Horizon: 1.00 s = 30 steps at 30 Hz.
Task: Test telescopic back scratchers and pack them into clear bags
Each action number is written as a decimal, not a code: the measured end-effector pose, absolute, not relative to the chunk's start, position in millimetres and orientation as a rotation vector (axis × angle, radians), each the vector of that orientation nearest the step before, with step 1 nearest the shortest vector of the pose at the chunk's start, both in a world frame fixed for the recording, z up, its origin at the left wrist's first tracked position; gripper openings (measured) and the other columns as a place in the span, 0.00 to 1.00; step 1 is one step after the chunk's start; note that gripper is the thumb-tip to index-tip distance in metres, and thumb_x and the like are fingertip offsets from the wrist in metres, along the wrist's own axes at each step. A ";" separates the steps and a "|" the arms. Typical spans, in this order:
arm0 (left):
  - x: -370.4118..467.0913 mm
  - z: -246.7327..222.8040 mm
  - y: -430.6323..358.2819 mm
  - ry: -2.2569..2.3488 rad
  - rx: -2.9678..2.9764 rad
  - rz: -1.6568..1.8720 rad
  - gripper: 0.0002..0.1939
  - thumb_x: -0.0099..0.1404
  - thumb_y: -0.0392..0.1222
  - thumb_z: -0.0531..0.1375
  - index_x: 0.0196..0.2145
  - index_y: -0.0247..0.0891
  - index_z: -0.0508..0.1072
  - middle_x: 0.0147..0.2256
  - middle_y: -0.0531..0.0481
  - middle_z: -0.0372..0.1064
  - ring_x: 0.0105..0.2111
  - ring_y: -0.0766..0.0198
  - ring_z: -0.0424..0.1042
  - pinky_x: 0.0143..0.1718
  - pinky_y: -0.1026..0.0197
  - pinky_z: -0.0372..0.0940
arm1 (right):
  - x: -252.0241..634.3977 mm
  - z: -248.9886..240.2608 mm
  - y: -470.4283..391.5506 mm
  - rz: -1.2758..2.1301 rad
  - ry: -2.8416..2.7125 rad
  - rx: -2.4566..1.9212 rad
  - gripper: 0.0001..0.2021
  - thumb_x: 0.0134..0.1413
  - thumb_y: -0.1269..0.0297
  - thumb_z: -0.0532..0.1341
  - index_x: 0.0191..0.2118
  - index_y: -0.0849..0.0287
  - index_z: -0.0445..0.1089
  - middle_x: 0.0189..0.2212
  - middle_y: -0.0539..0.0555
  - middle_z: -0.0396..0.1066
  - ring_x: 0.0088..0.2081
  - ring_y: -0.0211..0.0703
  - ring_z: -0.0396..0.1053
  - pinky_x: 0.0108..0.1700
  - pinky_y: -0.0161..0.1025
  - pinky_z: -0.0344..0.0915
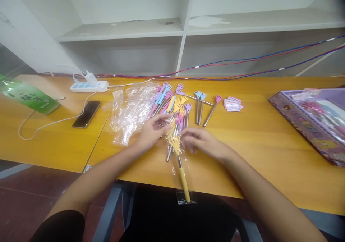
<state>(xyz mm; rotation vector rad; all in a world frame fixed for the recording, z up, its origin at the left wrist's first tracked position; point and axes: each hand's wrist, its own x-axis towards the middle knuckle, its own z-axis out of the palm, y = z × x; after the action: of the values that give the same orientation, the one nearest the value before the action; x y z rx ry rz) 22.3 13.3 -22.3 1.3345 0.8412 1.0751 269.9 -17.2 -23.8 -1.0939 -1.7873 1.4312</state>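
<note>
A yellow hand-shaped back scratcher point(183, 181) lies in a clear plastic bag, its handle reaching past the table's front edge towards me. My left hand point(153, 129) is at the top of this bag, thumb and index finger closed together on what looks like its edge. On the other side, my right hand point(201, 141) is beside the scratcher's yellow claw, fingers curled and blurred; whether it grips the bag is unclear. Just beyond both hands lies a pile of back scratchers point(176, 107) with pink, blue, purple and yellow heads, partly covered by my left hand.
Clear plastic bags point(132, 109) lie left of the pile. Loose scratchers point(199, 109) and small pink cards point(233, 104) are on the right, near a purple box point(304, 127). A phone point(86, 114), power strip point(89, 86) and green bottle point(29, 95) stand at left.
</note>
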 end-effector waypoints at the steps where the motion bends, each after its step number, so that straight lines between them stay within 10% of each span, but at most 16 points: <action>1: 22.3 -23.8 14.2 0.847 1.325 1.093 0.21 0.65 0.45 0.73 0.54 0.40 0.81 0.52 0.42 0.78 0.50 0.58 0.76 0.54 0.55 0.71 | 285.6 -26.5 -5.1 1.204 -1.747 -1.196 0.19 0.69 0.44 0.61 0.40 0.56 0.73 0.30 0.51 0.73 0.26 0.40 0.69 0.30 0.38 0.69; 7: 20.8 -27.2 17.8 0.856 1.321 1.147 0.18 0.68 0.48 0.71 0.53 0.43 0.84 0.53 0.43 0.78 0.54 0.55 0.76 0.58 0.51 0.69 | 407.5 -59.1 65.5 0.139 -1.403 -1.824 0.12 0.63 0.61 0.61 0.48 0.58 0.76 0.51 0.63 0.71 0.46 0.49 0.70 0.59 0.51 0.67; 11: 19.6 -27.8 18.1 0.874 1.324 1.152 0.16 0.70 0.50 0.68 0.52 0.44 0.84 0.49 0.44 0.79 0.48 0.58 0.76 0.51 0.54 0.71 | 449.7 -81.1 76.8 0.108 -1.365 -2.026 0.18 0.57 0.60 0.68 0.52 0.60 0.78 0.56 0.67 0.66 0.60 0.58 0.63 0.68 0.54 0.59; 22: 22.8 -24.0 16.2 0.782 1.299 1.203 0.11 0.71 0.45 0.68 0.39 0.42 0.68 0.39 0.53 0.74 0.33 0.68 0.68 0.35 0.63 0.66 | 454.8 -71.7 74.1 0.274 -1.084 -1.910 0.20 0.39 0.68 0.80 0.36 0.56 0.70 0.30 0.53 0.68 0.42 0.49 0.65 0.50 0.49 0.61; 30: 18.3 -13.1 11.0 0.925 1.480 1.035 0.10 0.74 0.43 0.61 0.45 0.43 0.84 0.44 0.45 0.80 0.43 0.59 0.76 0.49 0.53 0.71 | 437.0 -46.7 66.0 0.446 -0.931 -1.671 0.15 0.52 0.56 0.75 0.37 0.58 0.74 0.28 0.53 0.72 0.29 0.40 0.66 0.32 0.40 0.59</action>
<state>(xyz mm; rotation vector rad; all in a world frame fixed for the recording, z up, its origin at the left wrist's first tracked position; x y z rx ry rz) 18.3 11.0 -13.1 1.4796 0.9250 1.0351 437.0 66.0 -46.7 -1.6714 -0.9315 0.4456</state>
